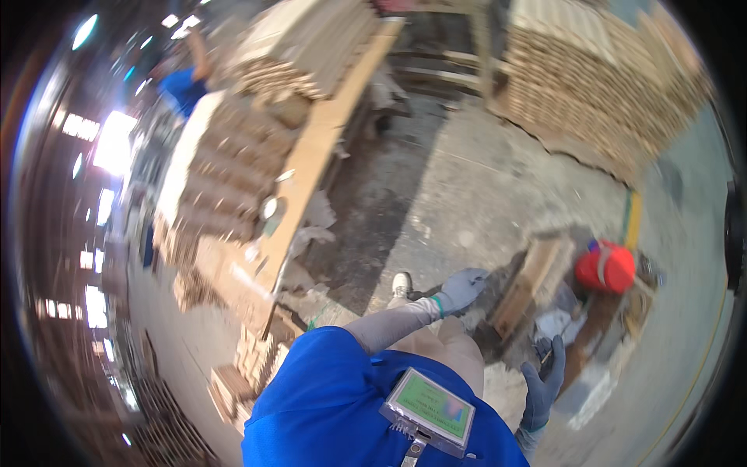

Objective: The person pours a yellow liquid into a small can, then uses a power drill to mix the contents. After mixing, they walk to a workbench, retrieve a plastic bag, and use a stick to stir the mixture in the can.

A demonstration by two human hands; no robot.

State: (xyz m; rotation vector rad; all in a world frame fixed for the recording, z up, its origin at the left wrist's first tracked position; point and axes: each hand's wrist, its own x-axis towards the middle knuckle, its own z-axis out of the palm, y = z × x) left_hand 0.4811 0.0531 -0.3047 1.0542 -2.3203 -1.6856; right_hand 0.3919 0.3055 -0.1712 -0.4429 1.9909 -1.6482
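My left hand (462,290), in a grey glove with a green cuff edge, reaches out over the floor. Its fingers point to the right, loosely stretched out, and no object shows in it. A wooden trough-like piece (527,289) lies just right of it, apart from the fingertips. Lower right, my right hand (541,389), also gloved in grey, is raised with its thumb and fingers curled around a small dark thing (544,352) with a thin light streak. What that thing is cannot be made out. Crumpled white material (559,325) lies beyond this hand.
A red bucket (605,267) stands past the wooden piece. Stacked wood strips (599,86) rise at the back right. On the left, a long bench (331,117) carries more stacks of wood (226,167). A person in blue (183,87) is at the far left.
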